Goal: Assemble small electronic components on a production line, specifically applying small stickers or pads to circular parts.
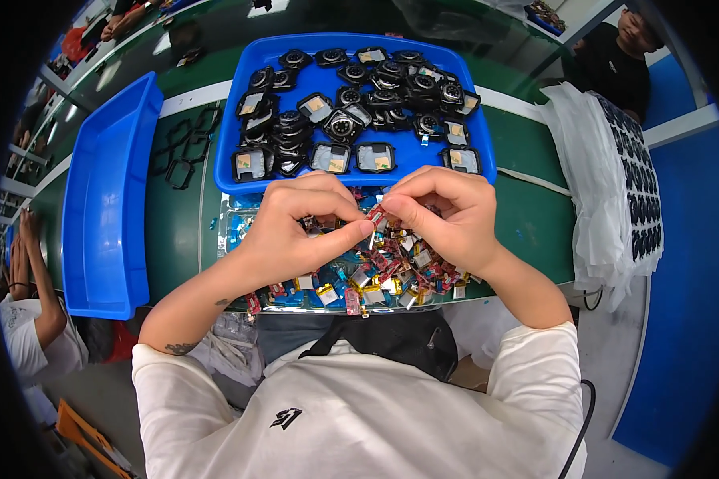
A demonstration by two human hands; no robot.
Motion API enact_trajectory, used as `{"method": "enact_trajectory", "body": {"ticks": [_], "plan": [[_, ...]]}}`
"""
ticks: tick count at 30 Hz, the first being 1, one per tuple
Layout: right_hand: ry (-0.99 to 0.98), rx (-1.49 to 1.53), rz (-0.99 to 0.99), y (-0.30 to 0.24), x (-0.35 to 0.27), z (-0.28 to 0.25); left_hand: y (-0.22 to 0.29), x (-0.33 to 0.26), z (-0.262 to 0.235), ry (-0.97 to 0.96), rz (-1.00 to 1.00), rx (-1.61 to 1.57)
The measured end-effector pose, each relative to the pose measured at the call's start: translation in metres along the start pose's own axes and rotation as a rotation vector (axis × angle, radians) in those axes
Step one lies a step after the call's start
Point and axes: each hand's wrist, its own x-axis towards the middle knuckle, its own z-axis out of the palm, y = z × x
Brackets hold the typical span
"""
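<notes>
Pinched between the fingertips of my left hand (295, 223) and my right hand (459, 219) is a small red circuit board (376, 214) with a pale strip hanging from it. Both hands are closed, thumb against forefinger, and meet over a clear tray heaped with small electronic parts (367, 281). Red boards, silver-and-yellow battery cells and blue film pieces mix in that heap. Just beyond my hands stands a large blue tray (311, 86) of black watch cases (343, 126), some showing round sensor backs, others open with pale inner sheets.
At the left, another blue tray (100, 207) lies tilted. Black watch frames (180, 173) rest on the green table (176, 231) beside it. Stacked sheets holding black parts (633, 184) and white wrapping (579, 160) stand at the right. Other people sit at left and far right.
</notes>
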Motion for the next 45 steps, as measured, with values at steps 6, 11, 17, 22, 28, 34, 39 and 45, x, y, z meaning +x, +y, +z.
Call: {"method": "enact_trajectory", "body": {"ticks": [6,11,17,22,28,34,39,45], "plan": [[-0.030,0.410,0.318,-0.001,0.003,-0.008,0.004,0.002,0.002,0.099,0.114,0.061],[-0.066,0.421,0.383,0.000,0.002,-0.002,0.003,0.003,-0.001,0.058,0.533,0.387],[-0.007,-0.136,-0.134,-0.001,0.006,-0.002,-0.003,0.000,-0.001,0.058,0.448,0.325],[-0.176,-0.107,-0.202,-0.004,0.001,-0.002,-0.002,0.000,0.002,0.001,0.393,0.251],[-0.168,0.107,0.126,0.000,-0.002,-0.010,0.003,0.002,-0.002,0.006,0.243,0.164],[-0.168,0.404,0.166,0.001,-0.003,-0.007,-0.002,0.000,-0.004,0.001,0.078,-0.083],[-0.241,0.493,0.257,-0.001,-0.006,-0.002,0.001,-0.001,-0.001,-0.031,-0.111,-0.304],[-0.208,0.175,0.133,0.001,-0.001,-0.007,-0.003,-0.002,-0.007,-0.073,0.091,-0.253]]}}
